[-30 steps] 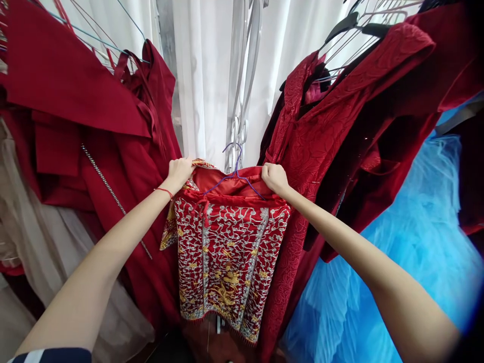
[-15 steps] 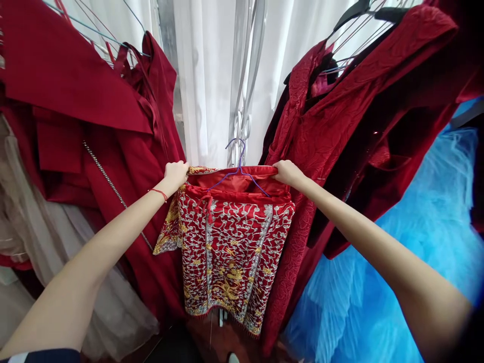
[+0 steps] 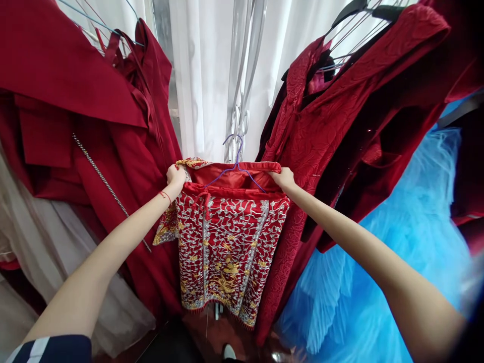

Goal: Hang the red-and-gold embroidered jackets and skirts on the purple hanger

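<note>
A red skirt (image 3: 227, 247) with dense silver and gold embroidery hangs upright before me, its waist spread wide. Red lining shows inside the opening, and a red tie hangs at the front left. My left hand (image 3: 176, 176) is closed around the left end of the rear waist edge. At the right end, my right hand (image 3: 283, 178) grips the same edge, its fingers partly tucked behind the fabric. Between them a purple wire hanger (image 3: 237, 164) rises from the opening. A gold-embroidered flap (image 3: 165, 228) hangs below my left hand.
Dark red dresses (image 3: 124, 156) crowd the left, above a pale tulle skirt (image 3: 68, 252). On the right hang a patterned red dress (image 3: 333, 116) and a blue tulle dress (image 3: 363, 282). A white curtain (image 3: 204, 75) and a metal stand (image 3: 242, 65) are behind.
My right hand has turned its grip, with the fingers now further under the waist edge. My left hand has shifted slightly left and down. The view has moved a little.
</note>
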{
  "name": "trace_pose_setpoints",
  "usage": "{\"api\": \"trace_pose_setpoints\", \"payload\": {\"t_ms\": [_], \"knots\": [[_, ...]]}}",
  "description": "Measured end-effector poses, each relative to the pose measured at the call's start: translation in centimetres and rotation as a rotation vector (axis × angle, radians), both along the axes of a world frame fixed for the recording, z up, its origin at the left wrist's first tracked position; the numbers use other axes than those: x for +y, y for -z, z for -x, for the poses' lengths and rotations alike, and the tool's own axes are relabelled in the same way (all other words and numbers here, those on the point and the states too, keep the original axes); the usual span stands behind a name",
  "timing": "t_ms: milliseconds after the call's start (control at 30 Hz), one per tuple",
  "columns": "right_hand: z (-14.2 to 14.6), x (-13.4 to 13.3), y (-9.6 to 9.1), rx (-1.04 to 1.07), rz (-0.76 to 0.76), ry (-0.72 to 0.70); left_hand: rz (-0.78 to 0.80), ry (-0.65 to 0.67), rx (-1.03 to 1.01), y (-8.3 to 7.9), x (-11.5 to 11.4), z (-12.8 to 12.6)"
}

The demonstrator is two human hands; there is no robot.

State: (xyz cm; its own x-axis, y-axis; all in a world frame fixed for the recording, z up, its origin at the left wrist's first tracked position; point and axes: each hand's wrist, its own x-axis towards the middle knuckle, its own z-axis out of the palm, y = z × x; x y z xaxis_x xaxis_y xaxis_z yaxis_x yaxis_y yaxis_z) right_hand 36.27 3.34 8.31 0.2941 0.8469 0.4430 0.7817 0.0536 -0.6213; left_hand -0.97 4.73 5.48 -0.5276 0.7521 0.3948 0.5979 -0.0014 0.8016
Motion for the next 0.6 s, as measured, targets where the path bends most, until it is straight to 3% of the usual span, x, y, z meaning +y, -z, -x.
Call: {"api": "trace_pose_setpoints", "payload": {"t_ms": [100,233,433,600], "knots": [[-0.4,-0.5,0.3,-0.004,-0.099,-0.087,0.045,-0.06,0.009,0.0,0.2,-0.7],[-1.8,-1.2,-0.1,-0.144,-0.226,-0.244,0.078,-0.002,0.079,-1.0,-0.6,0.3],[-4.7,-1.8,-1.2,-0.453,-0.111,-0.403,0.003,0.069,0.569,-1.6,-3.0,3.8],[-6.2,-2.6,-1.2,-0.467,-0.107,-0.552,0.053,0.161,0.814,-2.1,-4.8,5.4]]}}
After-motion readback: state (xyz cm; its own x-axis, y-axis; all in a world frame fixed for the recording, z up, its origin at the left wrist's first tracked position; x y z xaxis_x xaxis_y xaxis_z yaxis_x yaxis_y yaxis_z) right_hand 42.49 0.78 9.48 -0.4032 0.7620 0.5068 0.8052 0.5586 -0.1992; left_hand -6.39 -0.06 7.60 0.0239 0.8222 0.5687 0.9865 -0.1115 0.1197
